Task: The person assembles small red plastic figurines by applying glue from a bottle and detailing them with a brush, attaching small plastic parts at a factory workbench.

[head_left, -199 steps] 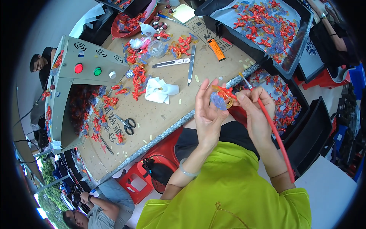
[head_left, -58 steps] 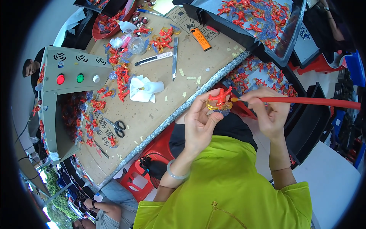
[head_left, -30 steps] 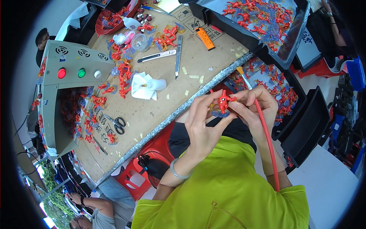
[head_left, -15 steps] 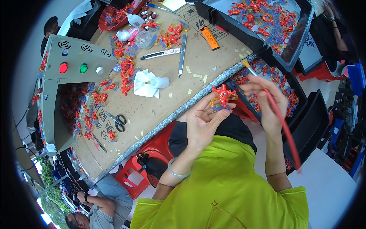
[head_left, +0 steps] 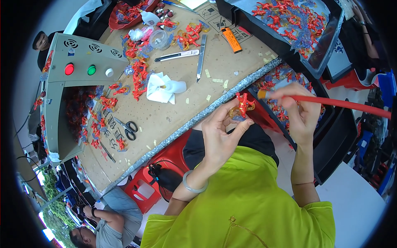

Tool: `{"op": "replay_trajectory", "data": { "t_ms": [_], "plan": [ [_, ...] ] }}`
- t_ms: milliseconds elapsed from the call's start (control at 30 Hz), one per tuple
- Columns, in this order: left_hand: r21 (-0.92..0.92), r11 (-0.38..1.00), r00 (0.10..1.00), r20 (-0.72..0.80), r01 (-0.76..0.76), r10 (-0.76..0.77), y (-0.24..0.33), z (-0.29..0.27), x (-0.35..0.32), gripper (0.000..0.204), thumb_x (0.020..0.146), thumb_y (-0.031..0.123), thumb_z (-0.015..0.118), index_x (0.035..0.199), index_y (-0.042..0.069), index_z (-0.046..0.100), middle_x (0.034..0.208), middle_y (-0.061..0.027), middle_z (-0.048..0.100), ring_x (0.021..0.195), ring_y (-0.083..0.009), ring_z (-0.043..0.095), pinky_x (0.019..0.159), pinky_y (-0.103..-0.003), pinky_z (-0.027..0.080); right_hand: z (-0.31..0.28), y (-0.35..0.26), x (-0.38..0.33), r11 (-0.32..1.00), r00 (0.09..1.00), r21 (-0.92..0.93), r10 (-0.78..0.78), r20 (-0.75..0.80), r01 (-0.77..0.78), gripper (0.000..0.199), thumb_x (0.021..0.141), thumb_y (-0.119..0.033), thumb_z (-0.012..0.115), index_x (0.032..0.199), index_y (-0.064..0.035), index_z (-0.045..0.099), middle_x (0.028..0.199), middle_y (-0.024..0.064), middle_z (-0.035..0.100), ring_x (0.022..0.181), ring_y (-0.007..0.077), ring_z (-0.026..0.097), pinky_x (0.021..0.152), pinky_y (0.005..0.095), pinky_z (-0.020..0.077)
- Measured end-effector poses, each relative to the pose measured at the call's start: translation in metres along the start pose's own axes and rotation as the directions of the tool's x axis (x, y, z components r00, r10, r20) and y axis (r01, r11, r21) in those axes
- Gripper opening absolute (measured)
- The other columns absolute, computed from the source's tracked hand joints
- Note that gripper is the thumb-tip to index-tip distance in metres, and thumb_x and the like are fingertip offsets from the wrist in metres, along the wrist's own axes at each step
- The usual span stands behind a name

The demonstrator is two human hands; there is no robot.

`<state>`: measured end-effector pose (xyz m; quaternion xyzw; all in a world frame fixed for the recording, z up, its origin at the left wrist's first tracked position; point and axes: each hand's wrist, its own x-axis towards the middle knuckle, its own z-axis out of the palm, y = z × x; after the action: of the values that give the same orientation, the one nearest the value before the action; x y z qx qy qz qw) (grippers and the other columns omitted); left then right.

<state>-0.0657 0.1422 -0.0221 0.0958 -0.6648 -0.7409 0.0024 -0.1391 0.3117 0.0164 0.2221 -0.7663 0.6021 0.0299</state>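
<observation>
Head view: a brown workbench [head_left: 165,120] fills the upper left of the frame, strewn with small red parts, scissors [head_left: 127,126] and a utility knife [head_left: 178,55]. My left hand [head_left: 221,136], at centre, pinches a small red figure [head_left: 242,104] between thumb and fingertips. My right hand [head_left: 300,111], centre right, is closed around a red rod [head_left: 339,103], whose tip lies just beside the figure.
</observation>
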Motion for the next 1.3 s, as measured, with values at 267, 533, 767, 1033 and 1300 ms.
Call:
{"op": "replay_trajectory", "data": {
  "t_ms": [267, 533, 767, 1033, 1300],
  "plan": [
    [0.261, 0.956, 0.989, -0.034, -0.131, 0.145, -0.002, -0.002, 0.002, 0.048, 0.073, -0.005, 0.074, 0.117, -0.008, 0.054, 0.108, -0.0116, 0.060, 0.097, -0.0163, 0.060, 0.084, -0.029, 0.052, -0.004, -0.006, -0.002, 0.981, 0.994, -0.171, -0.084, 0.072, 0.095, 0.010, 0.073, -0.002, 0.062, 0.081, 0.0000, 0.067, 0.073, 0.0103, 0.064, 0.067, 0.0251, 0.061, 0.065, 0.0314, 0.0470],
    [0.456, 0.854, 0.945, -0.075, -0.252, 0.319, 0.013, -0.001, 0.006, 0.049, 0.065, -0.003, 0.079, 0.110, -0.004, 0.060, 0.094, -0.0093, 0.062, 0.087, -0.0156, 0.064, 0.076, -0.025, 0.052, 0.001, -0.006, -0.003, 0.990, 0.985, -0.028, -0.134, 0.105, 0.138, 0.015, 0.068, -0.006, 0.066, 0.082, -0.0014, 0.067, 0.073, 0.0092, 0.064, 0.062, 0.0238, 0.057, 0.058, 0.0320, 0.0421],
    [0.557, 0.717, 0.863, 0.001, -0.420, 0.505, 0.011, -0.001, 0.002, 0.062, 0.053, -0.012, 0.075, 0.112, 0.001, 0.059, 0.090, -0.0137, 0.058, 0.076, -0.0264, 0.061, 0.066, -0.032, 0.050, 0.014, -0.020, 0.000, 0.939, 0.932, -0.154, -0.266, 0.246, 0.308, 0.040, 0.084, -0.041, 0.057, 0.074, -0.0028, 0.066, 0.068, 0.0106, 0.059, 0.058, 0.0246, 0.054, 0.054, 0.0327, 0.0387],
    [0.622, 0.660, 0.842, -0.001, -0.422, 0.539, 0.014, -0.004, 0.000, 0.052, 0.054, -0.010, 0.077, 0.104, -0.003, 0.062, 0.085, -0.0106, 0.062, 0.071, -0.0188, 0.062, 0.063, -0.026, 0.051, 0.005, -0.022, 0.002, 0.963, 0.942, -0.012, -0.262, 0.211, 0.270, 0.030, 0.079, -0.032, 0.064, 0.073, -0.0023, 0.065, 0.066, 0.0102, 0.059, 0.058, 0.0248, 0.056, 0.054, 0.0318, 0.0386],
    [0.628, 0.625, 0.762, -0.077, -0.464, 0.643, 0.021, -0.009, 0.000, 0.048, 0.055, -0.007, 0.081, 0.099, -0.003, 0.064, 0.085, -0.0104, 0.062, 0.069, -0.0180, 0.062, 0.063, -0.026, 0.051, 0.011, -0.002, -0.003, 0.948, 0.980, 0.260, -0.158, -0.125, 0.186, 0.027, 0.089, -0.021, 0.056, 0.082, 0.0021, 0.067, 0.075, 0.0114, 0.067, 0.066, 0.0209, 0.059, 0.065, 0.0316, 0.0440]
  ]
}}
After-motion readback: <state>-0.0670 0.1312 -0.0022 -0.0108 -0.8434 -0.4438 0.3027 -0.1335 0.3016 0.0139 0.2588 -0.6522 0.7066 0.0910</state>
